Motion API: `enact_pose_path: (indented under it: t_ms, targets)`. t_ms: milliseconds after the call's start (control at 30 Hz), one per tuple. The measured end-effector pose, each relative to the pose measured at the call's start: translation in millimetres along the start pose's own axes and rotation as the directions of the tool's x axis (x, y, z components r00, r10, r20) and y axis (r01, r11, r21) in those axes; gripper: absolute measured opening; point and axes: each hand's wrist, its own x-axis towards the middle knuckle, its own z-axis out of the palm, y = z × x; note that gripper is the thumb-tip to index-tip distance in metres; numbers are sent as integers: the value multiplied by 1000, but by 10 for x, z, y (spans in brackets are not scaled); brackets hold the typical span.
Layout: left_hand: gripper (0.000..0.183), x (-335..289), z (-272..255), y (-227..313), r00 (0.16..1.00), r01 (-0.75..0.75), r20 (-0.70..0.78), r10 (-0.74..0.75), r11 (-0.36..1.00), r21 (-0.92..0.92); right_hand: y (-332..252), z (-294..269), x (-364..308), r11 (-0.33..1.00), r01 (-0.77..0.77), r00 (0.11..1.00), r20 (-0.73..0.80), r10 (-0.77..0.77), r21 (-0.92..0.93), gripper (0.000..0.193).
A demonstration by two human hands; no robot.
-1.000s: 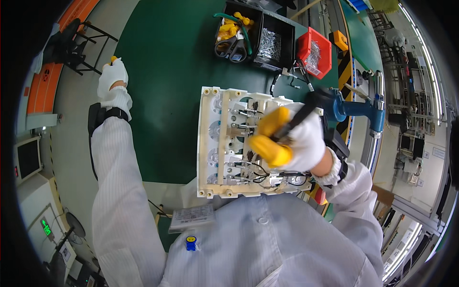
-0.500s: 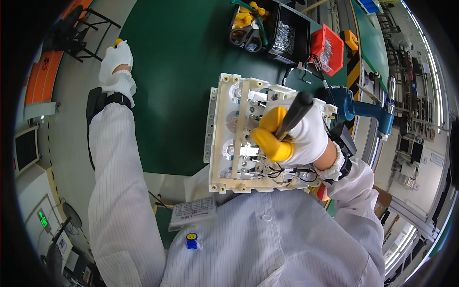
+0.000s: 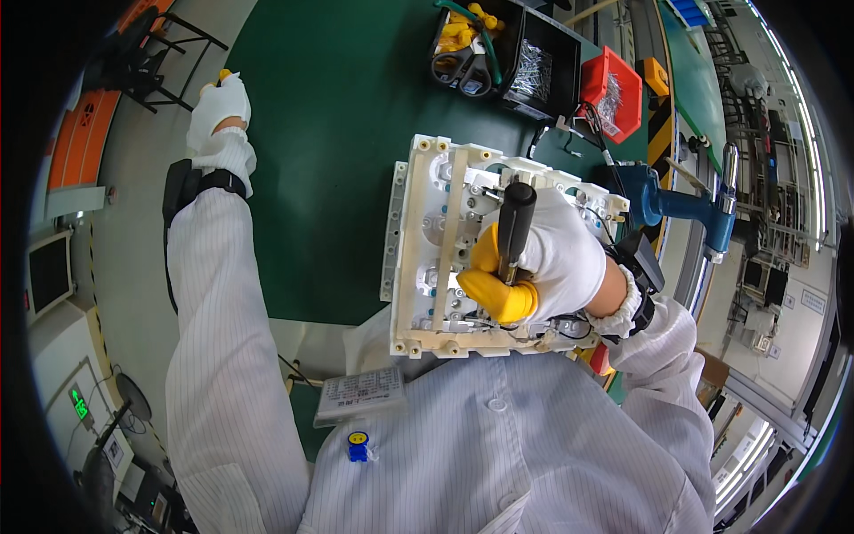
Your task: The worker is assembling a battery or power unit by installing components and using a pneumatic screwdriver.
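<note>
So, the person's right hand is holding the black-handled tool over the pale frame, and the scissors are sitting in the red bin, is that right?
Not quite: the scissors sit in a black bin, as the head view shows. The rest stands: the right hand holds the black-handled tool over the pale frame.

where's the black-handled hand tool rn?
In the head view, right of centre, the black-handled hand tool is held in the white-and-yellow-gloved right hand, over the white rectangular plastic frame and left of the blue pistol-shaped tool.
</note>
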Motion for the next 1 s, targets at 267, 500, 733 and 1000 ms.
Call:
enact_pose_path:
  t_ms: [267, 500, 733, 1000]
  targets:
    - [60, 20, 29, -30, 1000, -3, -16, 3, 1000, 27, 20, 20, -29, 998, -13, 999, -42, 16, 67, 20]
    - [61, 5, 19, 9, 1000, 1, 16, -1, 1000, -7, 39, 96, -52, 981, 67, 997, -59, -57, 182, 26]
    - [63, 68, 61, -36, 999, -19, 37, 20, 1000, -12, 37, 66, -24, 986, 91, 995, 22, -95, 141, 22]
    - [60, -2, 46, -17, 997, -43, -64, 41, 999, -21, 42, 126, -52, 979, 81, 996, -37, -76, 186, 23]
